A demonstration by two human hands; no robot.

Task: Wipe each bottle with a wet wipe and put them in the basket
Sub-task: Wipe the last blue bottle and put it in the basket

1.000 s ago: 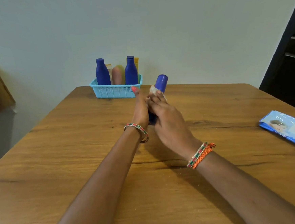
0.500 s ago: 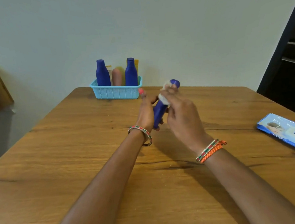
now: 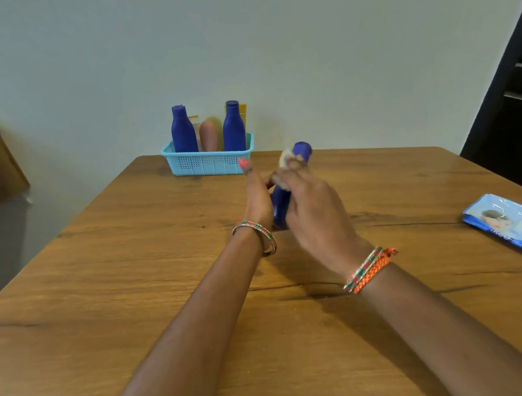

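Change since earlier: the right hand (image 3: 313, 206) has slid back down from the cap toward the neck of the bottle (image 3: 280, 207), and the bottle's top now leans a little more to the right; the basket (image 3: 208, 163) and the pack of wipes (image 3: 514, 224) lie as they did.
Left hand: the left hand (image 3: 258, 198) grips the lower body of the bottle, thumb pointing up; its other fingers are hidden behind the bottle.
Right hand: pinches a white wet wipe (image 3: 285, 160) against the bottle's neck, fingers curled round it.
Bottle: blue, held above the table (image 3: 103, 272) between both hands, long axis tilted up and away with the cap to the right.
Key relation: the basket sits beyond and left of the hands at the table's far edge, so the left hand, which carries the bottle, is the nearer one.
Basket contents: two upright blue bottles (image 3: 182, 132), a pinkish one between them, and yellow items behind; free room seems small, though I cannot tell exactly where.
In the way: nothing stands between hands and basket; the standing bottles could be knocked on entry.
Step, as judged: wiping nearly done, placing comes next.
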